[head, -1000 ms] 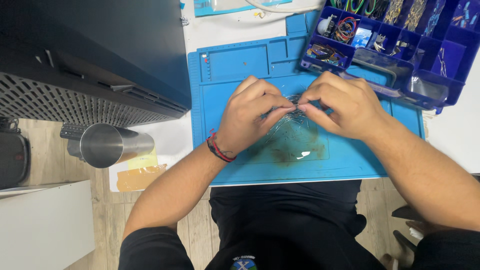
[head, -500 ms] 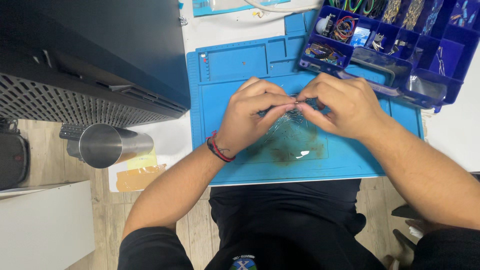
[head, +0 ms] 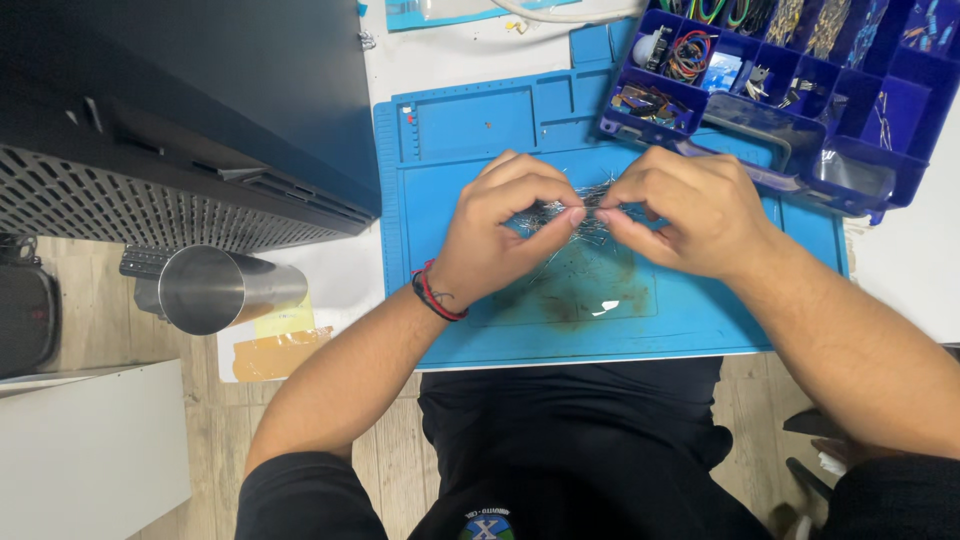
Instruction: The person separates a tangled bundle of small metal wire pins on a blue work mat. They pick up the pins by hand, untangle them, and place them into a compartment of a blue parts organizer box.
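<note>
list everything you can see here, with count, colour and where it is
wire bundle: one, thin silvery strands, pinched between both hands above the mat
mat: one, blue, stained in the middle, on the white table
parts box: one, dark blue, many compartments, top right, overlapping the mat's corner
small parts: many, mixed colours, in the box compartments
metal cup: one, silver, lying on its side, left of the mat
tape patch: one, yellow-orange, by the cup
black case: one, perforated side, upper left
wristband: one, red and black, left wrist
left hand: fingertips closed on the bundle
right hand: fingertips closed on the bundle
</note>
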